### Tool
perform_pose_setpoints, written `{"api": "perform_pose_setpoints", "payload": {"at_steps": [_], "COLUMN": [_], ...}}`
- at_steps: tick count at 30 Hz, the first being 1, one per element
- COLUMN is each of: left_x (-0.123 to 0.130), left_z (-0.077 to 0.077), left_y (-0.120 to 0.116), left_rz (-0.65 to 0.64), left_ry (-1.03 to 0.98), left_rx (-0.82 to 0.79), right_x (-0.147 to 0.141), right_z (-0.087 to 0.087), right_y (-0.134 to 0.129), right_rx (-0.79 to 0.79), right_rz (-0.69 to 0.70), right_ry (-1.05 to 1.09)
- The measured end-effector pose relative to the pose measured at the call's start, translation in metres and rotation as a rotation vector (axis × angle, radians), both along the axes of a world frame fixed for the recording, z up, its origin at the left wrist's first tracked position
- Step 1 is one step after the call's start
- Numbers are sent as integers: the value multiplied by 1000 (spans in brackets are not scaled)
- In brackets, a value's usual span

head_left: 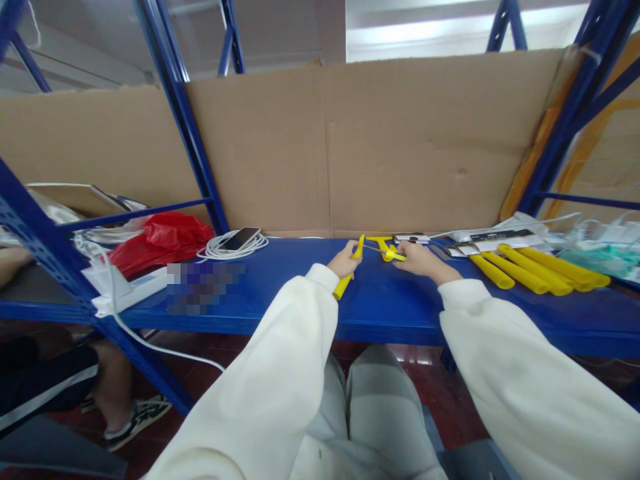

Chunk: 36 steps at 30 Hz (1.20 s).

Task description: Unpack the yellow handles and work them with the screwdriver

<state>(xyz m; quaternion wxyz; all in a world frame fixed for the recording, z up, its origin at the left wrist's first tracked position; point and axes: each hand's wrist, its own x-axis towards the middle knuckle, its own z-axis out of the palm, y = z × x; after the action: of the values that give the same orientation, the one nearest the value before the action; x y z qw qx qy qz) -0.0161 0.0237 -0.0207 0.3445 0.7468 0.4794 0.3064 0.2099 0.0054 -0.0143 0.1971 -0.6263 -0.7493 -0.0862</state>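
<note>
My left hand (343, 260) is closed round a long yellow handle (343, 287), which slants with its lower end toward the table's front edge. A thin metal piece runs from near this handle toward a small yellow plastic part (393, 256). My right hand (419, 259) pinches that part at its right side. Just behind it another narrow yellow piece (379, 239) shows; whether it joins the pinched part I cannot tell. Right of my right hand, several yellow handles (525, 270) with metal ends lie side by side on the blue table (290, 287).
A red plastic bag (165, 237), a phone (241, 239) on a coiled white cable (220, 248) and a white bracket-like piece (135, 290) lie leftward. Cardboard (400, 147) walls the back. Blue posts (185, 113) flank the table. Another person's leg (113, 380) is at lower left.
</note>
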Motion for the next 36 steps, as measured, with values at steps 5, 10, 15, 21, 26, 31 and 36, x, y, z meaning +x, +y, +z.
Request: {"api": "perform_pose_setpoints", "payload": {"at_steps": [5, 10, 15, 21, 26, 31, 36], "left_x": [-1, -1, 0, 0, 0, 0, 0], "left_z": [-1, 0, 1, 0, 1, 2, 1], "left_y": [1, 1, 0, 0, -1, -3, -2], "left_rz": [-4, -1, 1, -2, -2, 5, 3], "left_ry": [4, 4, 1, -2, 16, 31, 21], "left_rx": [3, -3, -3, -1, 5, 5, 25], "right_x": [-2, -1, 0, 3, 0, -2, 0], "right_z": [3, 4, 1, -2, 0, 4, 1], "right_y": [-4, -4, -1, 2, -1, -6, -2], "right_rx": [-17, -21, 17, 29, -1, -63, -42], "right_rz": [37, 76, 71, 48, 19, 48, 86], "right_ry": [22, 27, 15, 15, 10, -23, 6]}}
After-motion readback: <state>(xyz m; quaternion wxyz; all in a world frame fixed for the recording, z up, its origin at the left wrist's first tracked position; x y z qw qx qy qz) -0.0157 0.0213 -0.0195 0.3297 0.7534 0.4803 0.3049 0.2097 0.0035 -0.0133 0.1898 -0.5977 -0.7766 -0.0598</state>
